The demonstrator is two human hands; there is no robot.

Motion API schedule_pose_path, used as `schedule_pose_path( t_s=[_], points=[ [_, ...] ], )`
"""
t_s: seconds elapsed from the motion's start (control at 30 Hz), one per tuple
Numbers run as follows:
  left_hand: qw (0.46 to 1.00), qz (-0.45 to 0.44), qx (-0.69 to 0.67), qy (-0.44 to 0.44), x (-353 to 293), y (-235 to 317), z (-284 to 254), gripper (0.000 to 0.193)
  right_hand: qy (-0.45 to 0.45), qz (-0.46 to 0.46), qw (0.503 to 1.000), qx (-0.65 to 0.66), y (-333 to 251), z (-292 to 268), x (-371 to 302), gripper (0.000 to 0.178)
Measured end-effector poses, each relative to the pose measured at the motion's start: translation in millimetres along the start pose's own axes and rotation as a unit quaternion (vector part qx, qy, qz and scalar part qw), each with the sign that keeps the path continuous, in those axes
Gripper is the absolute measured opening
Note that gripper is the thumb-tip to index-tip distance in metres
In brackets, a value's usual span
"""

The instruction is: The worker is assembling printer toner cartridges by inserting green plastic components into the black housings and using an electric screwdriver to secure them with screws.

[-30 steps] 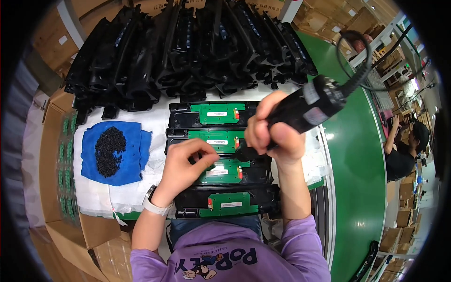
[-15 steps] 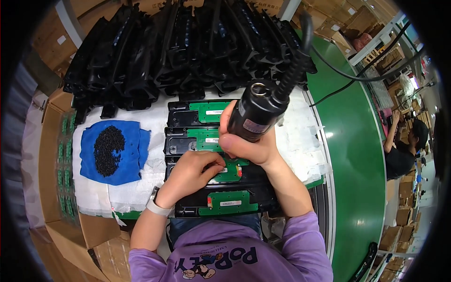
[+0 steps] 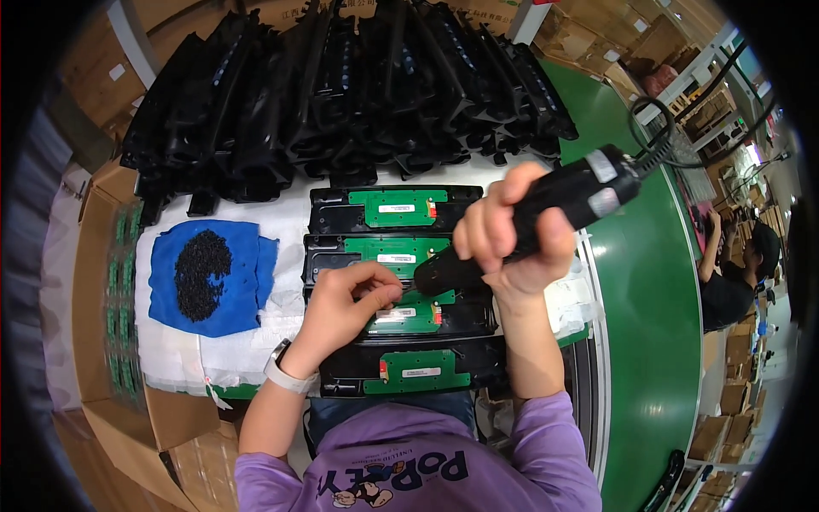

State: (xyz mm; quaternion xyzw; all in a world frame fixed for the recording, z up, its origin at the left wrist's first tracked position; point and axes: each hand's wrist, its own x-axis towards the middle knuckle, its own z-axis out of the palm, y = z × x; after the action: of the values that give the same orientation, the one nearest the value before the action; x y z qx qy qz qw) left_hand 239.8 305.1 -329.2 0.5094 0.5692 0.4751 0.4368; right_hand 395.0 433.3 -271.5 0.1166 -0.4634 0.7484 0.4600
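Note:
My right hand point(image 3: 516, 235) is wrapped round a black corded electric screwdriver point(image 3: 584, 188), tilted with its tip pointing down and left. That tip meets the pinched fingers of my left hand point(image 3: 350, 299); whatever lies between them is too small to make out. Both are over the third black plastic housing point(image 3: 465, 317) from the top, which carries a green circuit board point(image 3: 418, 317). To the left, a heap of small black screws point(image 3: 200, 275) lies on a blue cloth point(image 3: 162, 294).
More black housings with green boards, such as the nearest one point(image 3: 341, 373), lie above and below. Black plastic parts point(image 3: 341, 94) are piled at the back. A cardboard box point(image 3: 94, 358) stands left; a green belt point(image 3: 644, 341) runs right, with another person point(image 3: 734, 273) beyond.
The screwdriver has swung from upright to slanting, its cable end moving right, and its tip has come to my left fingertips. My left hand has stayed nearly in place.

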Motion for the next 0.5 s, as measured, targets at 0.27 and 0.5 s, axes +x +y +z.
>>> schedule_pose_path(
  t_s=[0.27,0.5],
  points=[
    [0.991,-0.037,-0.126,-0.023,-0.4,4.7,-8.4,0.006,0.044,-0.050,0.998,0.015,-2.6,0.5,-3.1,0.034],
    [0.989,-0.041,-0.136,-0.034,-1.7,1.7,-10.7,0.008,0.067,-0.050,0.996,0.006,1.3,7.6,-5.3,0.033]
  ],
)
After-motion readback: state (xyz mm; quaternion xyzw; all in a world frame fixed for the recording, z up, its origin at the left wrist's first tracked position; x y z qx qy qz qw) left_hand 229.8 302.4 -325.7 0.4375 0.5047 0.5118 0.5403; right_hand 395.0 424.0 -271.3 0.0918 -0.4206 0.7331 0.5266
